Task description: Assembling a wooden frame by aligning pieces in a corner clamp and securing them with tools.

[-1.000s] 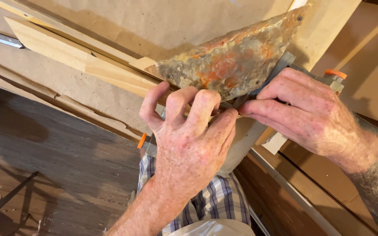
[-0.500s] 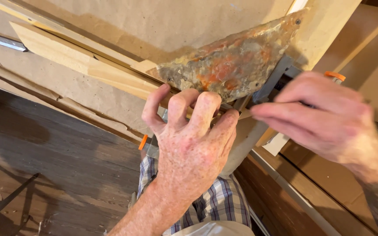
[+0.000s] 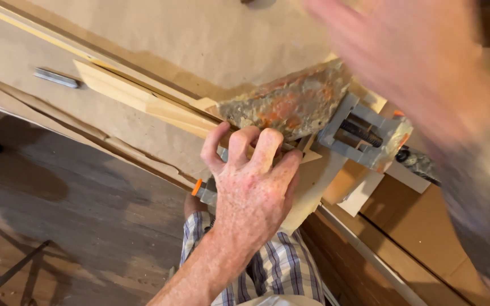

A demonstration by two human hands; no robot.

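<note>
Presses down with the left hand (image 3: 253, 187) on a pale wood strip (image 3: 143, 102), fingers bent and close together, tips hooked over its far edge, thumb set apart to the left. Pins that strip just under a rusty slab (image 3: 290, 102), touching the slab's lower edge. Lies slanted, strip and slab alike, across a paper-covered bench (image 3: 211, 39), near its front edge. Meets a grey clamp (image 3: 364, 133) at the slab's right end, screw exposed; cannot tell how tightly gripped. Hangs the right hand (image 3: 421, 73) above the clamp, apart from it, too blurred to tell spread from closed, with nothing visibly held. Leaves an orange tip (image 3: 197, 187) of some small tool just beside the left hand, at the bench edge. Shows a metal pull (image 3: 56, 78) well to the left, dark floor (image 3: 58, 226) below, a plaid shirt (image 3: 279, 266) under the forearm.

By judgement, not by sight:
- Could slide along the slant, that strip, given only fingertip pressure and smooth paper beneath.
- Could scrape or pinch the fingertips against the slab's rough, rusted edge, given so close a hold.
- Could jar the clamp with a fast, careless right hand and so shift the slab out of line.
- Could drop off the front of the bench once loosened, given so little bench beyond the strip.
- Could tear the paper under a dragged slab and snag the strip.
</note>
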